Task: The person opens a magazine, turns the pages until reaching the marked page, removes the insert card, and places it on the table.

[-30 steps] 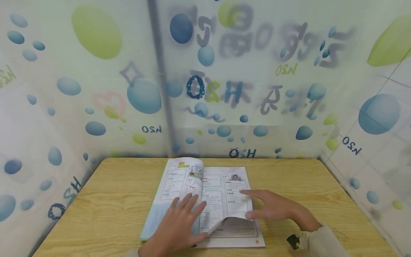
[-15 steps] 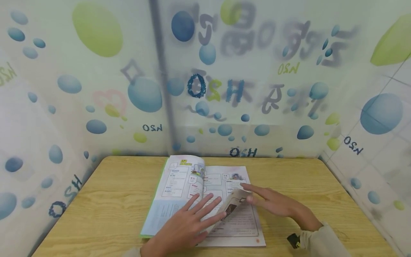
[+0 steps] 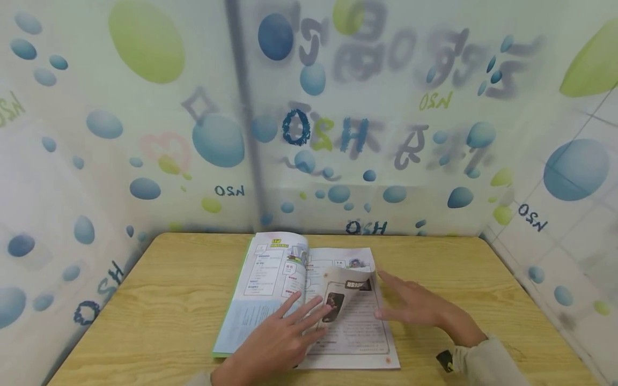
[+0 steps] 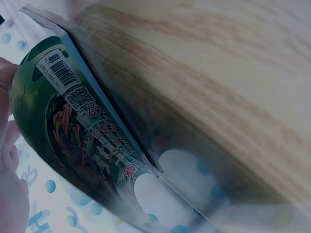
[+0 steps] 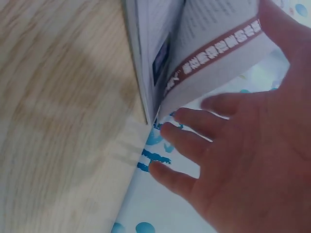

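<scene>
Along the bottom of the head view runs a wooden table (image 3: 169,295), with an open magazine (image 3: 298,281) lying at lower centre. A left hand (image 3: 277,340), fingers spread and grasping nothing, rests across the magazine's lower middle, and just right of its fingers a page (image 3: 338,284) curls upward, partly lifted. Toward the lower right, a right hand (image 3: 420,308) has its fingers loosely extended at that page's edge, unclenched; whether it touches the paper, I cannot tell.

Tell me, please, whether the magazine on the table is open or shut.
Open: in the head view, the magazine lies spread on the table, one page curled up from its right half.
</scene>
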Available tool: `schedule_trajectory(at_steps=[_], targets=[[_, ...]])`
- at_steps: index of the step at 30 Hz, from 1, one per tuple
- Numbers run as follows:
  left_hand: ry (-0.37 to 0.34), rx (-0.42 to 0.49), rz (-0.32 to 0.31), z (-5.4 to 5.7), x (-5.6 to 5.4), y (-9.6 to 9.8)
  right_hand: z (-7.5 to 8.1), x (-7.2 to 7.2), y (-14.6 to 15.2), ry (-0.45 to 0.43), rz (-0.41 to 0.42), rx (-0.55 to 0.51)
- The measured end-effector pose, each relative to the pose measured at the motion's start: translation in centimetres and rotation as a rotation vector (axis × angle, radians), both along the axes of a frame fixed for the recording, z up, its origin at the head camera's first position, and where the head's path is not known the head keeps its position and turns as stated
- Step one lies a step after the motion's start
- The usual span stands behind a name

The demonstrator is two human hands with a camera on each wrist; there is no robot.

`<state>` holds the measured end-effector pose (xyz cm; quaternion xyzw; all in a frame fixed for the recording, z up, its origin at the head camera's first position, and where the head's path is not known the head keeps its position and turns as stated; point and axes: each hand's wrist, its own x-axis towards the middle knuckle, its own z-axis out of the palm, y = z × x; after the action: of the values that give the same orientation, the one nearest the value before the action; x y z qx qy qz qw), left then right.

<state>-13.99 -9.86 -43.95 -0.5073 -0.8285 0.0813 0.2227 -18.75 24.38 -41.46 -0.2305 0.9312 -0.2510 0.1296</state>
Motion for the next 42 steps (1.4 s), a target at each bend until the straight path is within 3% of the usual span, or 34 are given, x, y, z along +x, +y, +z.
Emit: schedule_trajectory(at_steps=[10, 13, 25, 38, 42], targets=[[0.003, -0.002, -0.010, -0.1, 0.0, 0.1, -1.4, 0.5, -0.4, -0.049, 0.207, 0.057], [-0.007, 0.009, -0.006, 0.0, 0.0, 0.1, -1.8, 0.6, -0.6, -0.052, 0.208, 0.085], [-0.007, 0.079, 0.035, 0.3, 0.1, 0.4, -2.1, 1.1, -1.2, 0.083, 0.225, 0.176], [-0.059, 0.162, 0.183, 0.7, 0.0, 0.7, -2.2, 1.3, -1.3, 0.107, 0.223, 0.173], [-0.119, 0.150, 0.217, 0.8, 0.1, 0.5, -2.4, 1.2, -1.2, 0.116, 0.224, 0.169]])
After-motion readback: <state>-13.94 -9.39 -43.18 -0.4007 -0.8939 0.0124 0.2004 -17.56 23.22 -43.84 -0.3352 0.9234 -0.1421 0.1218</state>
